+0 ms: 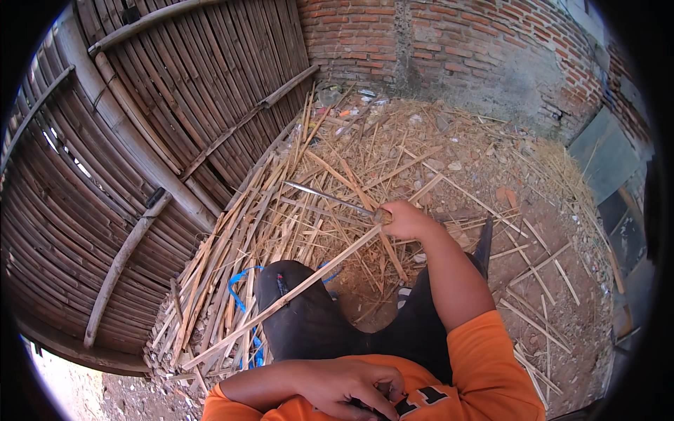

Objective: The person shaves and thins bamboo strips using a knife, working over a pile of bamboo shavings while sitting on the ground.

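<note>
My right hand (406, 221) is closed around the wooden handle of a knife (330, 198), out in front of my knees. Its long, narrow metal blade points left and slightly away from me. A long pale bamboo strip (302, 284) slants across my left thigh and runs up to the right hand; whether those fingers also grip it, I cannot tell. Against my belly, my left hand (351, 387) has its fingers curled. Something dark shows under those fingers, too hidden to name.
Many split bamboo strips (232, 245) lie heaped at the left and ahead, with more scattered on the dirt at right. A blue strap (239, 291) lies beside my left knee. A bamboo slat wall (203, 84) rises at left, and a brick wall (463, 49) stands behind.
</note>
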### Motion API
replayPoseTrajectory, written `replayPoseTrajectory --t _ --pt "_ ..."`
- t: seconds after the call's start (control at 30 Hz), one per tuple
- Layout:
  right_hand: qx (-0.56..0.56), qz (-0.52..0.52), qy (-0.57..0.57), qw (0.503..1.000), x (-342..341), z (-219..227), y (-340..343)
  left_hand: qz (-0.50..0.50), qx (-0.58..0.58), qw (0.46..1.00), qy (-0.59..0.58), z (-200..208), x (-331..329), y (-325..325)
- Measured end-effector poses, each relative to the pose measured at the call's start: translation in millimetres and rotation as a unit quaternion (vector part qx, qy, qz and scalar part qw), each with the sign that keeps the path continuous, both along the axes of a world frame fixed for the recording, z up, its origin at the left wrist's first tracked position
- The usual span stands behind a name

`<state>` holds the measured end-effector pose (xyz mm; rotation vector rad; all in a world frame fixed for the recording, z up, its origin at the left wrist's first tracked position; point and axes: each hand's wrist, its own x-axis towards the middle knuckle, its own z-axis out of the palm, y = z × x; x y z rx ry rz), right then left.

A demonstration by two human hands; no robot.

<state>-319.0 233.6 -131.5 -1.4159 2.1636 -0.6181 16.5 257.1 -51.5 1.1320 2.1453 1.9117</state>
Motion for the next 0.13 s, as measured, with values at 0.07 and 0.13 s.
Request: replayPoseTrajectory --t 0.07,0.13 --pt "-0.03 0.019 0.03 0.999 1 -11 -9 -0.03 -0.005 0.998 -0.057 -24 5 -6" --pt "-0.028 0.03 0.058 0.997 -3 -24 -18 -0.028 0.005 0.999 -0.046 -37 10 -7"
